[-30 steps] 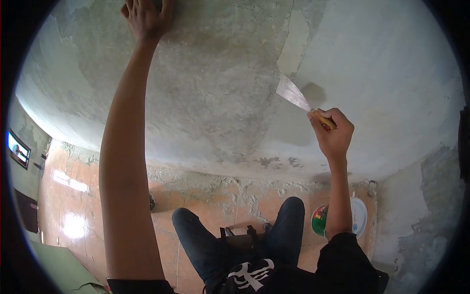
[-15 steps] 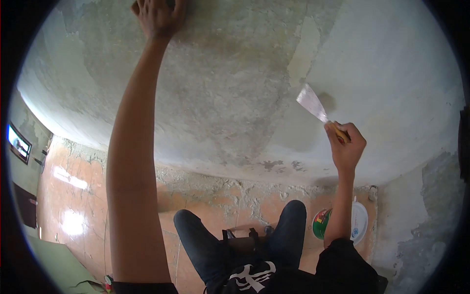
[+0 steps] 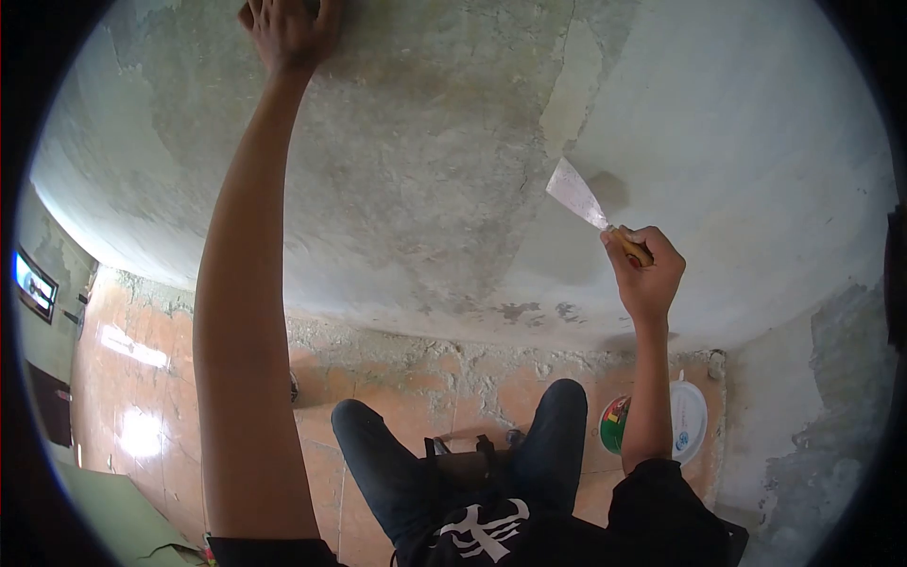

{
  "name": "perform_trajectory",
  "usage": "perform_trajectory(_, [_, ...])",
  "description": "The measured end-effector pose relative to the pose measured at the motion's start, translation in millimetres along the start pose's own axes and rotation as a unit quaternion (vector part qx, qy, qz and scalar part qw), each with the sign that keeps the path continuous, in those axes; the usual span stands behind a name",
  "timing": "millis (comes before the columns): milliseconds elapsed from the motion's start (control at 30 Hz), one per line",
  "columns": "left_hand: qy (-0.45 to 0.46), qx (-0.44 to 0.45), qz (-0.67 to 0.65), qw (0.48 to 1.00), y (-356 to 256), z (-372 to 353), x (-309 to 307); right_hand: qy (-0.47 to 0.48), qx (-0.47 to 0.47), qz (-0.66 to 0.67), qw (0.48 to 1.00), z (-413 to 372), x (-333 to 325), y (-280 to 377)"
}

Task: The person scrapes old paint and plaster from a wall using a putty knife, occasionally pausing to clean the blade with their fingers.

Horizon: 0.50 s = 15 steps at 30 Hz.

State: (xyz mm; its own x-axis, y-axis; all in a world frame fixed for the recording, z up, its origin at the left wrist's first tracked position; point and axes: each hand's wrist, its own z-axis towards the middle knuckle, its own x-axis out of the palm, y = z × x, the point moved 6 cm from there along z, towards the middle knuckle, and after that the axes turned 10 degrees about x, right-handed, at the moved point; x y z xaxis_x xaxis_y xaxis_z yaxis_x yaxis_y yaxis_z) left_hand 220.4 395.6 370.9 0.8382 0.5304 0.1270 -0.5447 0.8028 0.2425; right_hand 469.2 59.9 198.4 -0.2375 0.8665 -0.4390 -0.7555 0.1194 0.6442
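My right hand point(image 3: 652, 269) is closed around the wooden handle of a putty knife point(image 3: 578, 197). The knife's wide metal blade points up and left, close to the edge of a peeled patch on the wall point(image 3: 406, 189), and whether it touches is hard to tell. At the top left, my left hand point(image 3: 288, 33) lies against the grey, worn part of the wall with its fingers apart; the fingertips are partly cut off by the frame edge.
Tiled floor point(image 3: 312, 454) with crumbled debris runs along the wall's foot. A green container point(image 3: 614, 422) and a round white lid point(image 3: 689, 420) are beside my right forearm. A lit screen point(image 3: 36, 282) hangs at the far left, above a green surface point(image 3: 104, 510).
My right hand and the putty knife have shifted slightly left in view. My left hand also appears a little further left, along with the wall and floor.
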Motion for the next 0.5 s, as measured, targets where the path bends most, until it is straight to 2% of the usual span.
perform_trajectory(100, [-0.001,-0.004,0.014,1.0,3,3,-1,-0.023,0.027,0.078,0.996,1,-1,-15])
perform_trajectory(200, [0.006,-0.005,0.011,1.0,4,4,1,-0.026,-0.003,0.034,0.999,2,3,-6])
perform_trajectory(300, [0.009,-0.003,0.003,1.0,-1,-2,0,0.005,0.023,0.026,0.999,1,-1,-6])
perform_trajectory(400, [0.006,0.0,0.021,1.0,4,5,-2,-0.026,0.027,0.069,0.997,1,4,-13])
perform_trajectory(500, [0.011,-0.004,0.017,1.0,4,6,1,-0.024,0.037,0.057,0.997,-3,8,-10])
